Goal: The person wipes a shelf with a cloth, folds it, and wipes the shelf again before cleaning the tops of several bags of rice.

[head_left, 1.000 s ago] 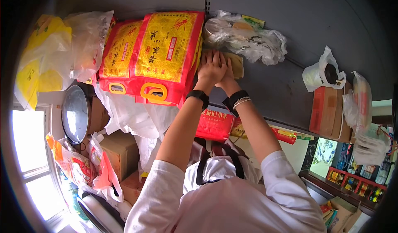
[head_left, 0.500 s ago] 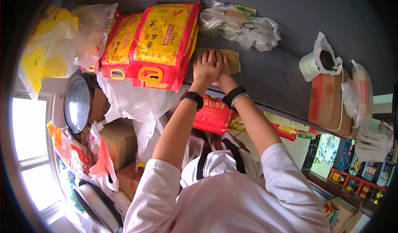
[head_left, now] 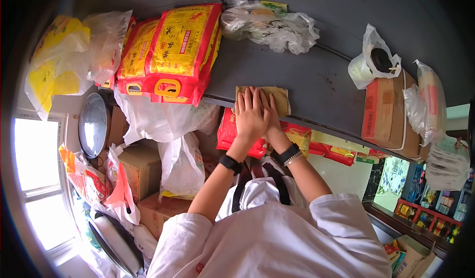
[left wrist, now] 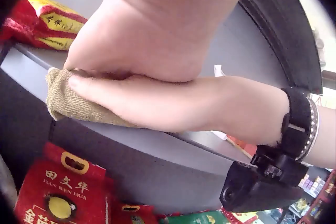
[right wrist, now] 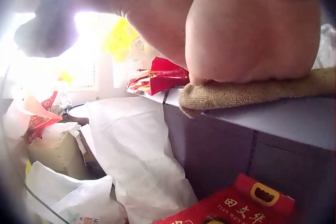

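Note:
A folded tan cloth (head_left: 281, 98) lies on the grey shelf (head_left: 316, 90) at its front edge. My left hand (head_left: 251, 115) is laid over my right hand (head_left: 272, 124), fingers extended forward, and together they press on the cloth. Much of the right hand is hidden beneath the left in the head view. The left wrist view has the cloth (left wrist: 86, 103) under the hands, with a fold at the shelf's lip. From the right wrist view, the cloth (right wrist: 236, 95) runs flat below the heel of the palm.
Red-and-yellow grain bags (head_left: 173, 43) stand left on the shelf. Behind the hands lies a clear plastic bag bundle (head_left: 277, 28). At right, a cardboard box (head_left: 388, 112) carries a bagged tub (head_left: 373, 62). Below the edge are red packs (head_left: 232, 132) and a white plastic bag (head_left: 180, 164).
Both hands have drawn the cloth from beside the grain bags toward the front edge of the shelf. The view has shifted, and more of the shelf surface shows behind the hands.

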Tool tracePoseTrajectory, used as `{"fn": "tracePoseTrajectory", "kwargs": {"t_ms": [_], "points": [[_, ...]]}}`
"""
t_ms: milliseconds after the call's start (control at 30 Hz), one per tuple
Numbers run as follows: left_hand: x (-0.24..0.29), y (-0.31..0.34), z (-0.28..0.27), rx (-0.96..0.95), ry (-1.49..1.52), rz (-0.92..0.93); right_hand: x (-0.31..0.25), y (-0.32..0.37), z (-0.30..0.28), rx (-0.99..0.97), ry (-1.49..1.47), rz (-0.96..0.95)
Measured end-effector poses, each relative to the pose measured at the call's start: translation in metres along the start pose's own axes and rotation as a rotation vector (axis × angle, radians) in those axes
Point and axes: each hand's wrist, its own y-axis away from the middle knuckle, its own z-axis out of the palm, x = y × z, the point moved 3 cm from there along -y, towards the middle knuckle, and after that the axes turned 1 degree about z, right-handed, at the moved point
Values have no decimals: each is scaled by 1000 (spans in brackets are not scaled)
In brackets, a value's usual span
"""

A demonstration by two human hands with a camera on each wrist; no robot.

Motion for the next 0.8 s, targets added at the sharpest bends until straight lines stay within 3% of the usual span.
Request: {"fn": "tracePoseTrajectory", "kwargs": {"t_ms": [133, 467, 667, 800], "points": [[21, 14, 5, 61, 17, 70, 8, 17, 0, -12, -18, -3], [23, 13, 6, -14, 19, 76, 13, 32, -9, -46, -76, -12], [-2, -30, 10, -132, 143, 0, 21, -14, 12, -48, -89, 18], [-24, -77, 8, -213, 91, 57, 23, -46, 23, -42, -103, 28]]}}
